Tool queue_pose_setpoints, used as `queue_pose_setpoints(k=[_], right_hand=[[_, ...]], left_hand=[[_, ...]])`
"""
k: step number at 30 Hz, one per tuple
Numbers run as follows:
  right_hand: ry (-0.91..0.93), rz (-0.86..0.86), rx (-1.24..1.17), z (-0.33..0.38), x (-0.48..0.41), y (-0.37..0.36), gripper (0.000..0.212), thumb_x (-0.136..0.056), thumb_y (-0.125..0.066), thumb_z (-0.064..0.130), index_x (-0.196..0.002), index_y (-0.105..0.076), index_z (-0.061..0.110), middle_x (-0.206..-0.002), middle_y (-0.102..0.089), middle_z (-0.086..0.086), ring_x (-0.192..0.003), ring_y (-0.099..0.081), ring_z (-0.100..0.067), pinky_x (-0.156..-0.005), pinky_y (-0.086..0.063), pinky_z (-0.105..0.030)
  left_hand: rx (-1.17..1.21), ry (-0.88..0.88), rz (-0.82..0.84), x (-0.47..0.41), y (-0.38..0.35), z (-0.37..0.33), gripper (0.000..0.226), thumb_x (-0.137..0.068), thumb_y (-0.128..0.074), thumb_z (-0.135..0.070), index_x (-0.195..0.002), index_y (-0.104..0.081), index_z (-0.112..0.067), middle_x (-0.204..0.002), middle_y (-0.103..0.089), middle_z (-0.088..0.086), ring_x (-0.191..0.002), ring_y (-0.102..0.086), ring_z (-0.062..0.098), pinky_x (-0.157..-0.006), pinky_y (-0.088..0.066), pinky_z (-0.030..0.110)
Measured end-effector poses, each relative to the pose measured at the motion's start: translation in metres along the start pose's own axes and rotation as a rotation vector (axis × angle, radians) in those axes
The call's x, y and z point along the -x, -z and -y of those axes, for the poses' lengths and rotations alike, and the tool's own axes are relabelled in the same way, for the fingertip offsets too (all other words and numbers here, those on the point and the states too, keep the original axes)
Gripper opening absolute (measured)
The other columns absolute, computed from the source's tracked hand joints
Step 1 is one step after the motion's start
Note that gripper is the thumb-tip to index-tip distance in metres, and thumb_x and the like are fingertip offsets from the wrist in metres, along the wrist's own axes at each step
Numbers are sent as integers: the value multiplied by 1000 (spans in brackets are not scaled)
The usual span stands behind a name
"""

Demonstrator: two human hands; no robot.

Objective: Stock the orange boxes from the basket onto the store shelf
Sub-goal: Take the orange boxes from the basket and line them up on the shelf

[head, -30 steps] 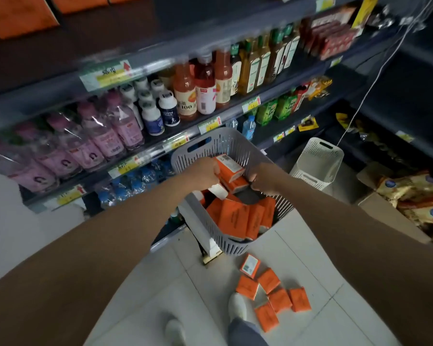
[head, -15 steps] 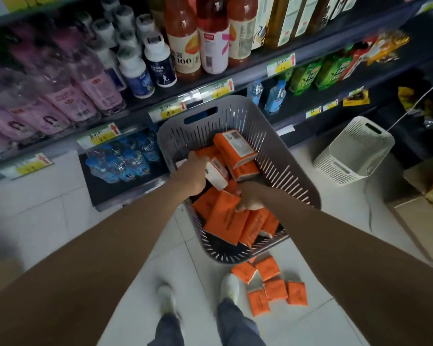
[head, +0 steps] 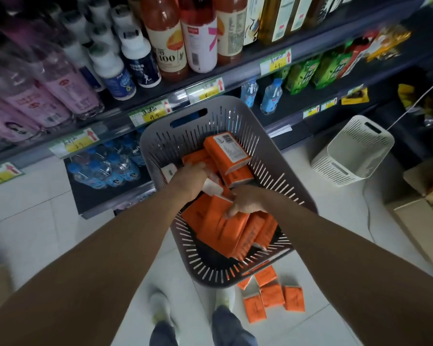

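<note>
A grey slotted basket (head: 235, 113) stands on the floor in front of the store shelf (head: 175, 96), holding several orange boxes. One orange box (head: 226, 152) lies on top at the back, barcode side up. My left hand (head: 191, 176) is down among the boxes in the middle, fingers closed around a white-ended orange box (head: 211, 186). My right hand (head: 245, 203) rests just right of it, fingers curled over the top edge of an upright orange box (head: 220, 223). Several more orange boxes (head: 273, 295) lie on the floor by the basket's near corner.
Bottles fill the shelf rows above; blue-capped water bottles (head: 103, 168) sit on the lowest level. An empty white basket (head: 353, 151) stands at the right, with cardboard boxes (head: 415, 221) beyond it. My shoes (head: 160, 310) are on the white tiled floor below the basket.
The view has tilted down and moved closer to the basket. Both hands have sunk deeper among the boxes, the right one closing over an upright box.
</note>
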State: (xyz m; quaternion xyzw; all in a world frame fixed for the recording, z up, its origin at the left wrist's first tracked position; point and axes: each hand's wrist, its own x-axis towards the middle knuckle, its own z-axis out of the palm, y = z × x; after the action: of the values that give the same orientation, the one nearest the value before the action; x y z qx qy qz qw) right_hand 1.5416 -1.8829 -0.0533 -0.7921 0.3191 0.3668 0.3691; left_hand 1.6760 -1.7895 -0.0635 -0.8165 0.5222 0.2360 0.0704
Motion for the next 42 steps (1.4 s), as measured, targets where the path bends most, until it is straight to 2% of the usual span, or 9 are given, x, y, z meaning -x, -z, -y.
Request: queue_pose_setpoints(k=[5, 10, 14, 18, 20, 25, 33, 37, 42], right_hand=[[41, -106, -124, 2, 30, 34, 53, -79, -72, 26, -128, -52, 15, -116, -57, -1, -103, -50, -18, -90, -39, -29], [50, -334, -229, 22, 67, 67, 48, -78, -72, 24, -120, -58, 6, -107, -59, -9, -87, -55, -20, -72, -44, -29], [84, -506, -378, 49, 97, 84, 52, -76, -72, 20, -123, -56, 4, -103, -53, -9, -85, -50, -21, -55, -34, -25], [179, -663, -492, 93, 136, 105, 33, -79, -69, 16, -108, -55, 6, -99, -54, -11, -73, -50, -19, -56, -37, -25], [238, -743, -527, 120, 159, 113, 29, -78, -69, 15, -103, -56, 8, -95, -55, -10, -73, -51, -21, -57, -38, -26], [411, -926, -530, 193, 205, 125, 34, -74, -67, 14, -106, -59, 8, -96, -61, -8, -85, -57, -27, -63, -45, -28], [632, -1091, -600, 299, 245, 126, 22, -71, -68, 19, -82, -50, 12, -73, -50, 1, -67, -46, -19, -57, -35, -29], [710, -1150, -666, 340, 241, 122, 24, -75, -66, 15, -69, -44, 19, -68, -46, 5, -64, -44, -16, -55, -34, -29], [754, -1165, -695, 378, 226, 115, 23, -76, -67, 18, -86, -48, 12, -82, -53, -2, -77, -50, -23, -69, -45, -44]], left_hand=[[213, 105, -125, 13, 36, -4, 39, -82, -66, -20, -118, -56, -10, -119, -62, 12, -108, -58, 28, -87, -46, 35], [449, 195, -135, 38, 89, 7, 31, -88, -58, -17, -114, -47, -4, -114, -57, 14, -100, -56, 27, -60, -38, 24], [723, 218, -184, 77, 136, 19, 56, -90, -57, -20, -137, -33, -1, -140, -44, 10, -121, -49, 22, -81, -44, 24], [767, 194, -325, 124, 187, 34, 27, -92, -55, -24, -108, -41, -7, -106, -47, 6, -76, -46, 11, -53, -32, 20], [751, 191, -442, 147, 212, 44, 22, -91, -55, -22, -100, -38, -11, -101, -46, 4, -77, -45, 13, -51, -30, 20], [769, 151, -704, 206, 267, 71, 26, -85, -60, -19, -105, -46, -11, -98, -54, 8, -75, -49, 18, -53, -36, 27], [869, 139, -918, 282, 315, 141, 39, -84, -62, -17, -118, -47, -7, -101, -53, 4, -72, -50, 14, -63, -45, 32], [1006, 164, -975, 302, 318, 182, 24, -85, -59, -15, -102, -42, -11, -87, -49, -2, -86, -52, 20, -89, -51, 48], [1118, 171, -999, 315, 318, 219, 26, -88, -57, -16, -106, -39, -13, -94, -51, 0, -88, -53, 20, -92, -51, 48]])
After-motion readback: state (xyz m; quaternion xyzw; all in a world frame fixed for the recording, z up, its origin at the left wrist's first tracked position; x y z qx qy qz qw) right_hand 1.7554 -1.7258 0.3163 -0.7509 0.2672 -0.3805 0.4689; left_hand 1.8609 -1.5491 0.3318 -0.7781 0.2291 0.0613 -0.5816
